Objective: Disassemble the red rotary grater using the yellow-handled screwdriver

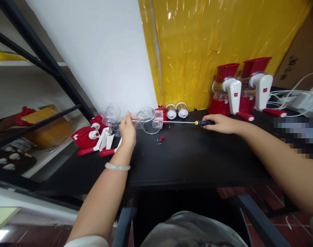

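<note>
My right hand (215,123) is closed on the dark handle of a long screwdriver (182,122), whose shaft points left toward a clear plastic housing (148,120). That housing lies on the black table in front of the wall. My left hand (128,127) is just left of it, fingers pinched together near the shaft's line; what they hold is too small to make out. A small red part (163,138) with tiny metal pieces lies in front of the housing. Two drum-shaped cutters (182,110) stand behind it to the right.
Red bases and white cranks (102,140) lie at the left, beside a black shelf frame (66,85). Two assembled red and white graters (229,89) stand at the back right, near white cables (287,96). The table's front edge (182,183) faces me.
</note>
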